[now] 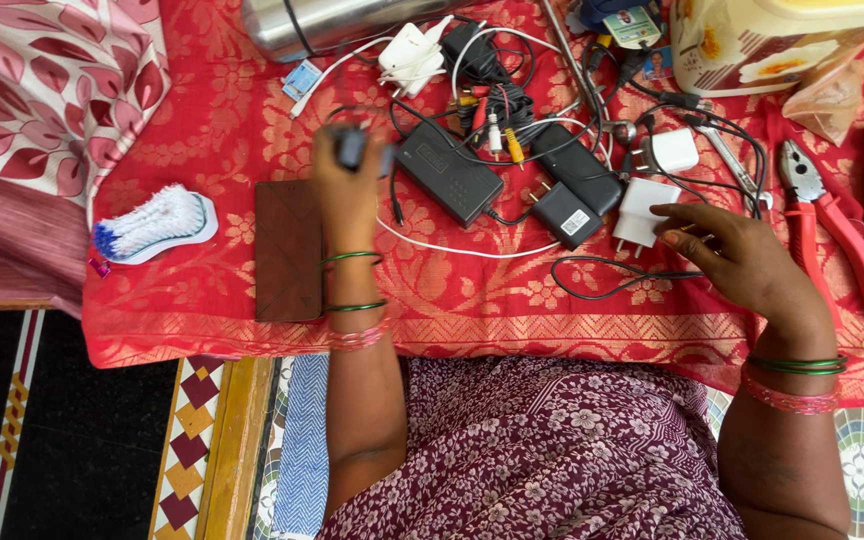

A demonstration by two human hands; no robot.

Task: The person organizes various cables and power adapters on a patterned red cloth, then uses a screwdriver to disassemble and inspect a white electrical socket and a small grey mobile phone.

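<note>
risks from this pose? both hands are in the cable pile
1. Left hand holds a small dark plug; its lead seems to run into the tangled cables, so lifting may drag neighbours.
2. Right hand touches the white charger; a black cable loops beneath and could snag.

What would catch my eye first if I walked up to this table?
Probably the tangle of black and white chargers and cables heaped mid-table on the bright red patterned cloth. The left hand lifts a small dark plug above it, while the right hand touches a white adapter. Red-handled pliers lie at the far right.
</note>
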